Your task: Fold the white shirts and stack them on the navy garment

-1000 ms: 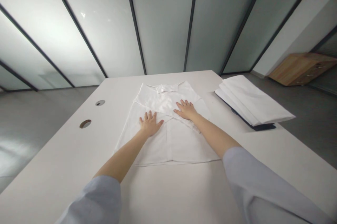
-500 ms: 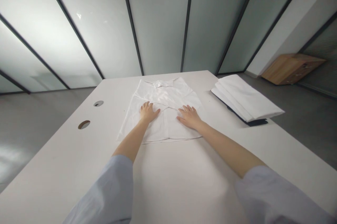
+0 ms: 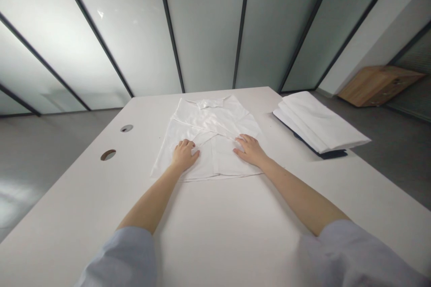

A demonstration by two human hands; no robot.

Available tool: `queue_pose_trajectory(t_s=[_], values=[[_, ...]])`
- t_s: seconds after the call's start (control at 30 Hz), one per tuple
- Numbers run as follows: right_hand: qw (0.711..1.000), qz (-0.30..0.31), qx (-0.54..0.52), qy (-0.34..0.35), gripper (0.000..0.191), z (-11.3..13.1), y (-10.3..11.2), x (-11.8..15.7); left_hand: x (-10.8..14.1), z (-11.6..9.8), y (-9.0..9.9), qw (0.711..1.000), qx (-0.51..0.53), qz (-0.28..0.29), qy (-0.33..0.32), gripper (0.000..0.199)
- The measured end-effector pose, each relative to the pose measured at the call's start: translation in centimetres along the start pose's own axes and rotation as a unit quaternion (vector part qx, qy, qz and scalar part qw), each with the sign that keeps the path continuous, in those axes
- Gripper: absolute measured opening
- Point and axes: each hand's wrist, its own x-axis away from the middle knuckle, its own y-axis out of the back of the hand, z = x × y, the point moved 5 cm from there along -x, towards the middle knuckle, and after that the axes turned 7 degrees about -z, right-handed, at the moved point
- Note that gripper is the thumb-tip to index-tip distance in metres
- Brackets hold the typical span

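A white shirt (image 3: 215,154) lies spread on the table, its collar at the far end and loose folds of thin cloth across its upper part. On the left half of the shirt rests my left hand (image 3: 184,156), fingers bent a little and thumb apart. My right hand (image 3: 249,149) lies on the right half, palm down, with its fingers spread over the cloth. Neither hand grasps the fabric. The shirt's lower edge faces me, with more than one layer showing there.
To the right, a folded white cloth stack (image 3: 319,123) sits on a dark flat item (image 3: 333,154) by the edge of the white table (image 3: 215,224). Two round holes (image 3: 108,155) pierce the tabletop on the left. Frosted glass panels (image 3: 208,26) and a wooden cabinet (image 3: 379,86) stand beyond.
Both hands have moved apart over the shirt: my left hand slid left and towards me, my right hand slightly right. The view has shifted a little.
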Motion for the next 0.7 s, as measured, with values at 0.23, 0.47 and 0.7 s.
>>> queue_pose_trajectory(t_s=[0.23, 0.47, 0.7], values=[[0.985, -0.105, -0.128, 0.045, 0.019, 0.3, 2.1, -0.2, -0.2, -0.1, 0.3, 0.999, 0.033, 0.003, -0.007, 0.022], [0.984, -0.050, -0.152, 0.072, 0.018, 1.3, 1.7, 0.3, 0.3, -0.6, 0.0, 0.998, 0.002, 0.060, 0.012, 0.031], [0.986, -0.029, -0.142, 0.084, 0.018, 1.2, 1.5, 0.3, 0.5, -0.9, -0.5, 0.996, 0.025, 0.072, -0.048, 0.025]])
